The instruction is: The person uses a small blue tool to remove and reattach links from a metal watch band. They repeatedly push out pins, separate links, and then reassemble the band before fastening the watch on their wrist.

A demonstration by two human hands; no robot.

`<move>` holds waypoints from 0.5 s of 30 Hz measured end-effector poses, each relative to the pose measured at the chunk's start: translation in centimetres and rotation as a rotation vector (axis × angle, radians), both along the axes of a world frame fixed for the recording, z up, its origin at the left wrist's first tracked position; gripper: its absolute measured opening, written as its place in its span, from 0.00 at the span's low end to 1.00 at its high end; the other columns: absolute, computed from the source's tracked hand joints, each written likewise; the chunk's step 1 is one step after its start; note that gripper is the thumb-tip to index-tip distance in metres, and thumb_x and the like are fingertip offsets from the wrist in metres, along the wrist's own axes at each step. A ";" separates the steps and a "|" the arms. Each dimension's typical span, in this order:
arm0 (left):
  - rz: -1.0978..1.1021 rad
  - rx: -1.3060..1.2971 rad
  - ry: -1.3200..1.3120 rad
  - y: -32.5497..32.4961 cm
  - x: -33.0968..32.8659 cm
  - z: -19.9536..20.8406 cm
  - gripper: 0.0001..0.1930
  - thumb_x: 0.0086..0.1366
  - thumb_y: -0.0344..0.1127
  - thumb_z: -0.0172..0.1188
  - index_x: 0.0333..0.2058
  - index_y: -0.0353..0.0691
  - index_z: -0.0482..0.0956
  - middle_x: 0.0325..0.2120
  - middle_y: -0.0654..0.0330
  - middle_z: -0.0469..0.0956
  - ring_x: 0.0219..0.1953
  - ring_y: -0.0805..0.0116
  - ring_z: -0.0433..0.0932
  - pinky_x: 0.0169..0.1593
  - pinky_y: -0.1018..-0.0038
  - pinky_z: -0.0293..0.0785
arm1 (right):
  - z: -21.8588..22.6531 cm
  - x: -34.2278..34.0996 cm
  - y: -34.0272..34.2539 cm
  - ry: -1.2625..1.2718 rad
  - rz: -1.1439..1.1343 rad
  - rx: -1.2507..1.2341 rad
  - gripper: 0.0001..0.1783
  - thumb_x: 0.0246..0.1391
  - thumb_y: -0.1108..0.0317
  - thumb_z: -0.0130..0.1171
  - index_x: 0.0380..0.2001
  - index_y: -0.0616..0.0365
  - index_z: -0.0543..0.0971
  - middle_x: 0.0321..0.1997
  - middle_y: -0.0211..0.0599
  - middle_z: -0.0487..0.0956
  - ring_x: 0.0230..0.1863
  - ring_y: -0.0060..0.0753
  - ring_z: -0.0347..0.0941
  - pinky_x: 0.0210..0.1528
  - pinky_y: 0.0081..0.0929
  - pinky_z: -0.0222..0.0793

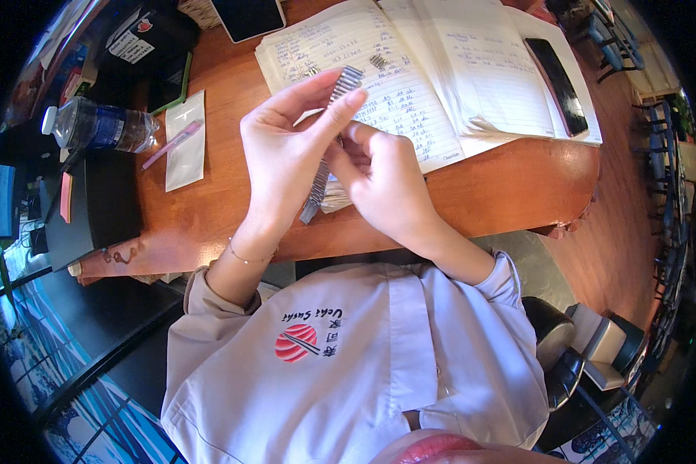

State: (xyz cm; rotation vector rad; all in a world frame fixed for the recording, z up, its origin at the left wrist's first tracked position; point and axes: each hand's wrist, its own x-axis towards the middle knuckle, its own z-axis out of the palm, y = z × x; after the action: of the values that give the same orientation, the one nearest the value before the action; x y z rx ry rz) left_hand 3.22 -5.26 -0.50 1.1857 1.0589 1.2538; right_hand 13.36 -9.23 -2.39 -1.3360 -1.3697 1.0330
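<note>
A ribbed silver strip (351,78), much like a metal link watch band, runs slantwise through both my hands above the table edge. My left hand (286,139) pinches its upper end between thumb and forefinger. Lower down, the curled fingers of my right hand (387,172) close on its middle, partly hiding it. The strip's tail hangs below my hands and ends in a flat grey piece. Behind them lies an open, handwritten notebook (433,151). Two small ribbed metal pieces rest on its pages, one (377,62) fully visible and one (312,72) near my left fingers.
A black phone (555,85) lies on the notebook's right side, and a tablet-like device (247,17) sits at the far edge. To the left are a water bottle (104,127), a pink pen (172,145) on white paper (185,172), and a black box (97,193).
</note>
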 end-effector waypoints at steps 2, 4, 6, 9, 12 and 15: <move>-0.003 0.063 0.006 -0.2 0.3 -0.2 0.16 0.51 0.29 0.67 0.38 0.27 0.78 0.30 0.57 0.79 0.32 0.79 0.75 0.35 0.84 0.72 | 0.0 0.2 0.0 -0.030 0.011 -0.013 0.09 0.49 0.69 0.56 0.28 0.67 0.74 0.22 0.53 0.76 0.25 0.53 0.74 0.27 0.39 0.69; 0.003 0.093 0.056 -0.2 0.3 -0.5 0.17 0.50 0.28 0.67 0.39 0.28 0.78 0.30 0.57 0.79 0.31 0.79 0.75 0.36 0.83 0.73 | -0.1 0.1 0.1 -0.037 0.015 0.002 0.09 0.49 0.70 0.56 0.29 0.67 0.74 0.23 0.54 0.76 0.25 0.53 0.75 0.28 0.39 0.69; 0.018 0.096 0.069 -0.3 0.3 -0.5 0.17 0.50 0.28 0.67 0.39 0.28 0.78 0.31 0.57 0.79 0.31 0.79 0.75 0.36 0.83 0.73 | -0.1 0.0 0.2 -0.021 0.012 0.047 0.09 0.48 0.71 0.55 0.30 0.68 0.75 0.23 0.55 0.76 0.25 0.53 0.75 0.28 0.39 0.69; 0.033 0.108 0.049 -0.3 0.2 -0.6 0.17 0.50 0.28 0.67 0.40 0.29 0.78 0.30 0.58 0.79 0.32 0.79 0.75 0.36 0.83 0.72 | 0.1 0.0 0.2 -0.024 0.020 0.066 0.09 0.48 0.71 0.55 0.31 0.68 0.75 0.24 0.55 0.76 0.26 0.53 0.75 0.29 0.39 0.69; 0.033 0.111 0.040 -0.4 0.3 -0.5 0.17 0.51 0.27 0.66 0.40 0.29 0.77 0.30 0.58 0.80 0.32 0.79 0.75 0.37 0.83 0.72 | 0.1 0.1 0.2 -0.061 0.020 0.044 0.10 0.48 0.72 0.56 0.33 0.68 0.75 0.24 0.54 0.77 0.26 0.52 0.75 0.29 0.39 0.70; 0.005 0.117 0.100 -0.7 0.3 0.2 0.17 0.54 0.23 0.63 0.43 0.27 0.74 0.33 0.55 0.79 0.34 0.77 0.76 0.38 0.83 0.72 | -0.2 0.0 0.1 -0.040 0.008 0.102 0.11 0.48 0.72 0.56 0.35 0.67 0.74 0.25 0.53 0.77 0.26 0.50 0.76 0.29 0.37 0.70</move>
State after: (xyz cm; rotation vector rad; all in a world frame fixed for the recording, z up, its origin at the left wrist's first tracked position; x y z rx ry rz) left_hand 3.47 -5.91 -0.28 1.3479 1.0735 1.2857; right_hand 13.38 -9.11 -2.60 -1.2832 -1.4396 0.9333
